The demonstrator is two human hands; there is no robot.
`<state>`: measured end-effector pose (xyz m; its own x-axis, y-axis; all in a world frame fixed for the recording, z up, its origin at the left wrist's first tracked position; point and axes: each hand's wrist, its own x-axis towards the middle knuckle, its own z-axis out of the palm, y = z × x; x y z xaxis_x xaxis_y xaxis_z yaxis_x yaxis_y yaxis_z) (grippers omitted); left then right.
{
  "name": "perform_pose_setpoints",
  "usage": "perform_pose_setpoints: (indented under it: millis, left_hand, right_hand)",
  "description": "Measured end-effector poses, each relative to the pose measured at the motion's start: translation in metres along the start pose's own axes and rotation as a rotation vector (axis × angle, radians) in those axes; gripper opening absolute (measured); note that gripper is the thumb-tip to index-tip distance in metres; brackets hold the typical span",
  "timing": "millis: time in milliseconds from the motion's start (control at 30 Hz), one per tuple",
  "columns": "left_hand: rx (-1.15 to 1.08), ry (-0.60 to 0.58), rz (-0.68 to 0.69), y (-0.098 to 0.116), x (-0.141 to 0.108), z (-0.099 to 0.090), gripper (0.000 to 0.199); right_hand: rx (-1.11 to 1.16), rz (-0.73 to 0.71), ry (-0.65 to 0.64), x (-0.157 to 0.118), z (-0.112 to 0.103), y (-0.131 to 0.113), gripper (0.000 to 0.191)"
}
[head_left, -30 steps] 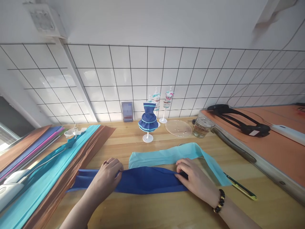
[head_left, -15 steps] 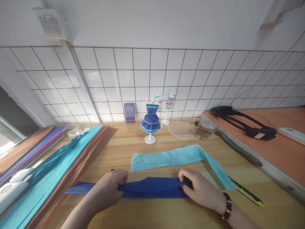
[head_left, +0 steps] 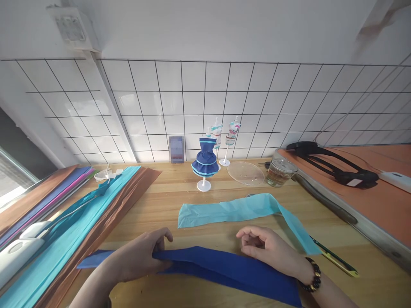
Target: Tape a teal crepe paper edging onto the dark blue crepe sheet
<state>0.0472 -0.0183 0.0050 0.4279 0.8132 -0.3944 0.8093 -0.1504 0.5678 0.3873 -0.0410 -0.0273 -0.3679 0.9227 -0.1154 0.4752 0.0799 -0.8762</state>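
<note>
A long folded dark blue strip lies across the near part of the wooden table. My left hand grips its upper edge left of the middle, and the strip's left end shows beyond my wrist. My right hand is over the strip's right part, its fingers curled and apart, with nothing between them. Above both hands lies a light turquoise strip, bent at its right end. A small stand wears a dark blue tiered dress with light blue trim.
Crepe-like sheets in turquoise and brown lie at the left. A yellow-green cutter is at the right. Farther back are a clear disc, a glass jar and two small dress forms. A black object rests on the orange surface.
My right hand has let go of the blue strip, whose right part now slants down toward me. My left hand has shifted slightly left with it.
</note>
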Motion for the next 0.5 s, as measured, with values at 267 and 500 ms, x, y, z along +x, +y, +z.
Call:
perform_pose_setpoints:
  millis: [267, 500]
  left_hand:
    - [0.060, -0.005, -0.056, 0.001, -0.001, -0.003, 0.027]
    - [-0.036, -0.089, -0.107, -0.001, -0.006, -0.008, 0.045]
  right_hand:
    - [-0.101, 0.086, -0.200, 0.000, -0.002, -0.005, 0.040]
    - [-0.293, 0.055, -0.169, -0.001, -0.006, -0.010, 0.021]
